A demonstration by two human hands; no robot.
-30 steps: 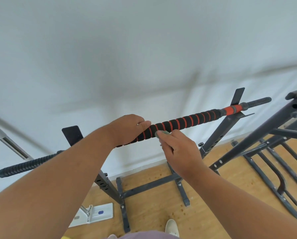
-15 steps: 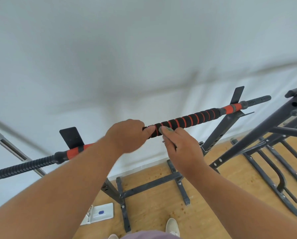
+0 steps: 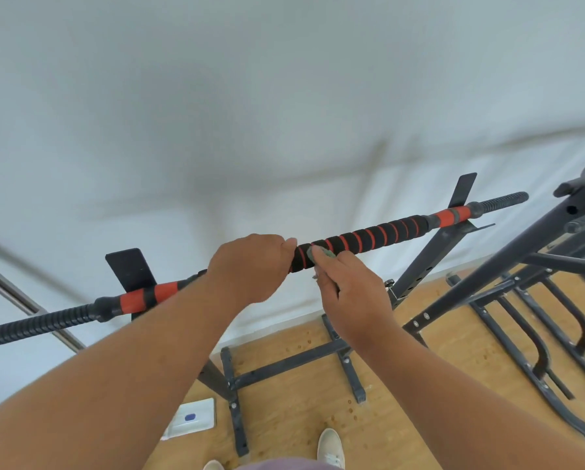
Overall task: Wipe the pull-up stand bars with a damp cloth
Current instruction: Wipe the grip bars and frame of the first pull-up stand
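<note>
A person's left hand (image 3: 250, 266) grips the black-and-red foam bar (image 3: 369, 235) of a pull-up stand. The right hand (image 3: 348, 286) pinches a small grey cloth (image 3: 326, 254) against it. Firm, overlapping strokes rightward would likely clean evenly.

You have no readable text, brand, number or sign anywhere in this view. The only mark is a small blue blot on the white flat object (image 3: 192, 419) lying on the floor well below and to the left of your fingers (image 3: 319, 253), and it is too small and blurred to read as a letter or logo. The black and red bar (image 3: 376, 235) under your fingers carries only plain red bands, with no lettering you can make out.
</note>
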